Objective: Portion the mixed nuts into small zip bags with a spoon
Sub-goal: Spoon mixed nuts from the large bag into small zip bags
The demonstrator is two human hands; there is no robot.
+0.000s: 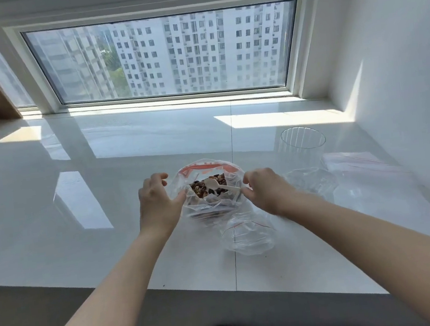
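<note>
A large clear zip bag (208, 209) with an orange-red seal strip stands open on the white ledge, with mixed nuts (203, 187) inside. A white plastic spoon (217, 185) lies across the nuts, its handle pointing right. My left hand (157, 204) sits at the bag's left rim, thumb against the plastic, fingers loosely curved. My right hand (265, 190) is at the right rim and its fingers pinch the plastic beside the spoon's handle tip. A small empty zip bag (249, 236) lies just in front of the big one.
A second crumpled clear bag (312, 181) lies to the right, with a flat stack of small zip bags (361, 162) beyond it. A clear ribbed cup (302, 139) stands at the back right. The ledge's front edge (223, 290) is near me; a window is behind.
</note>
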